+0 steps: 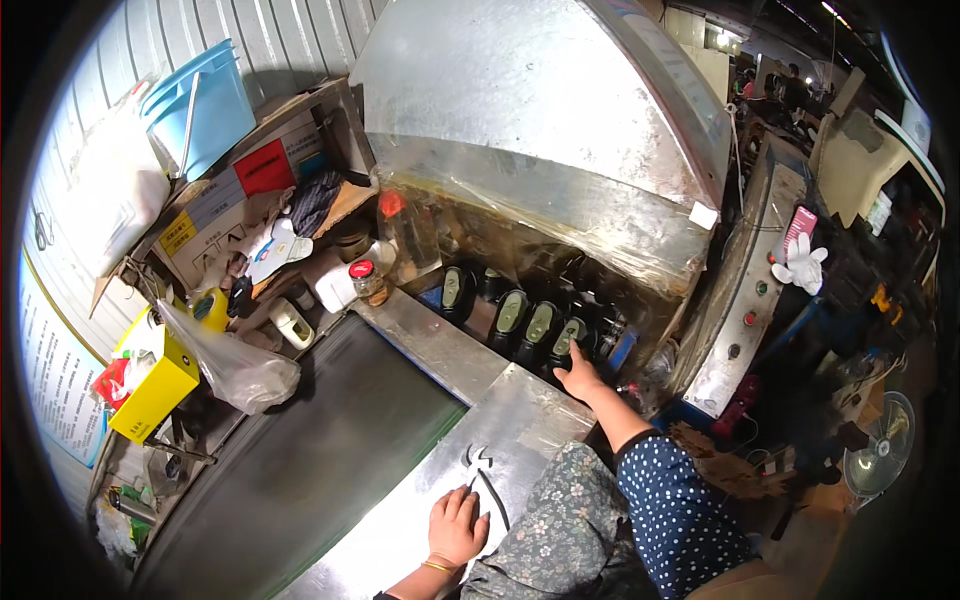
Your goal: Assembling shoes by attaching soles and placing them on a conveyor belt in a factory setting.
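Note:
My left hand (459, 524) is at the lower middle, palm down on the metal bench with its fingers curled over a pair of pincers (479, 460). The metal jaws and one black curved handle of the tool show; the rest is under the hand. My right hand (577, 377) reaches forward, index finger stretched onto the nearest black shoe (569, 334), the other fingers bent. This shoe has a pale green oval top. Similar shoes, another black shoe (541, 325) and a black shoe (509, 314), stand to its left. Farther left is one more black shoe (453, 290).
A large metal hood (540, 110) with a clear plastic curtain overhangs the shoes. A dark conveyor belt (330, 440) runs on the left. Beside it are a red-lidded jar (367, 282) and a yellow box (160, 385). On the right stand a control panel (745, 325), white glove (801, 264) and fan (880, 445).

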Demonstrator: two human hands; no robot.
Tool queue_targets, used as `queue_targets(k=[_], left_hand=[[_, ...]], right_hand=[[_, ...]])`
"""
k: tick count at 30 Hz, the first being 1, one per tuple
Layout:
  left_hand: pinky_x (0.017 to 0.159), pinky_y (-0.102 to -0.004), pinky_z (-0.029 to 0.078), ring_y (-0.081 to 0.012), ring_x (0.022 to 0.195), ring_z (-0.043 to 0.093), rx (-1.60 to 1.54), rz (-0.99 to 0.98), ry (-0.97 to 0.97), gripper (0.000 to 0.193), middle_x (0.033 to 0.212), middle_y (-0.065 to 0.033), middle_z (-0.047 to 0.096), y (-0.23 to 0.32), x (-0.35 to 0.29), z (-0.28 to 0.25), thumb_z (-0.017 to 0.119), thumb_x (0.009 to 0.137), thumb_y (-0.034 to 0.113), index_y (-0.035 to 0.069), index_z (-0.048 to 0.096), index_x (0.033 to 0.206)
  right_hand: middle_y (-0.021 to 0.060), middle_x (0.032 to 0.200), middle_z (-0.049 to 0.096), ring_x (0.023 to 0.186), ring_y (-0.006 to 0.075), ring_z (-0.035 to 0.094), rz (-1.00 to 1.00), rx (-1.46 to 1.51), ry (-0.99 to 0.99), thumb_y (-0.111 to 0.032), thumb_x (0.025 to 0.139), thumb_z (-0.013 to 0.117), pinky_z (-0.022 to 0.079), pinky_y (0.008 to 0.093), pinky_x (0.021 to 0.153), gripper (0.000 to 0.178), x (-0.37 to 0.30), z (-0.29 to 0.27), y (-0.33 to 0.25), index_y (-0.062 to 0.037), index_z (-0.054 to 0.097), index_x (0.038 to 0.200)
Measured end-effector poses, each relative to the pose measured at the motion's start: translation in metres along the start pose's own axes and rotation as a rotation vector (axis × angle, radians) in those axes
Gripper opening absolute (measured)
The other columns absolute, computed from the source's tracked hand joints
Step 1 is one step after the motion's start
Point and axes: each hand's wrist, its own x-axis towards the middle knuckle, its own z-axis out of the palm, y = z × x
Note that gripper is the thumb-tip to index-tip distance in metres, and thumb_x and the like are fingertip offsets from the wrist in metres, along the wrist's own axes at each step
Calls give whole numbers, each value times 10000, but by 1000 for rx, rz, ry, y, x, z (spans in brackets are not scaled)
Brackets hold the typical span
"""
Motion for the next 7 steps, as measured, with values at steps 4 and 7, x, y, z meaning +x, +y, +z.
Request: queue_targets(k=[4, 7], left_hand=[[966, -455, 404, -375, 1124, 508, 17, -7, 2, 424, 1240, -186, 555, -2, -2, -3, 666, 782, 233, 18, 616, 1143], [987, -456, 399, -379, 1136, 507, -3, -9, 26, 437, 1252, -175, 560, -3, -7, -2, 668, 786, 260, 39, 619, 1159]], right_hand=[[244, 1349, 528, 1280, 354, 496, -13, 176, 49, -278, 854, 690, 389, 399, 1075, 691, -16, 5, 11, -24, 403, 1429], [233, 1251, 605, 1246, 323, 540, -231, 360, 66, -199, 865, 679, 399, 391, 1064, 503, -55, 0, 42, 0, 548, 1308]])
